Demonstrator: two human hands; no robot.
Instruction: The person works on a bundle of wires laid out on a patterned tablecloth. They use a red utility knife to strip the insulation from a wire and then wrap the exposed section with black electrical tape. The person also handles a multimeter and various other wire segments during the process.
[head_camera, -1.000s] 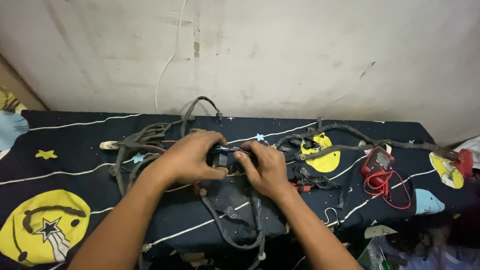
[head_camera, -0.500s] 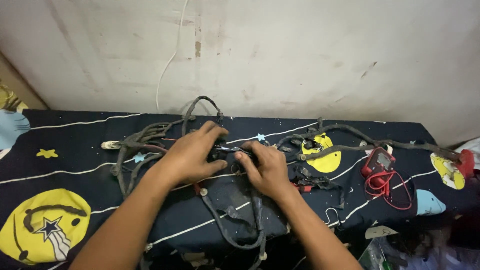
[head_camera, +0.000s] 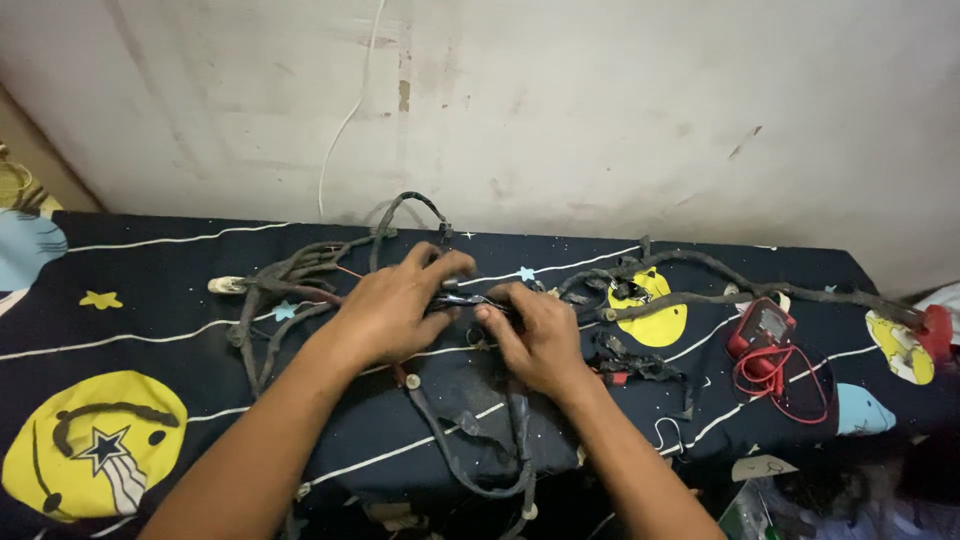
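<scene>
Both hands, left hand (head_camera: 395, 305) and right hand (head_camera: 535, 335), have fingers clamped on a small black connector (head_camera: 462, 298) of the wire harness (head_camera: 300, 275); tugging hard could snap brittle wires.

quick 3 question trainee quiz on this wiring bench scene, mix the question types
1. True or false: both hands rest on the wire harness.
2. Which lies nearest the right hand: A) red multimeter B) white cable on the wall C) small dark connector?
3. Fill in: the harness lies on a dark ___ with yellow planets.

Key: 1 true. 2 C. 3 cloth. The left hand also grips the connector.
</scene>
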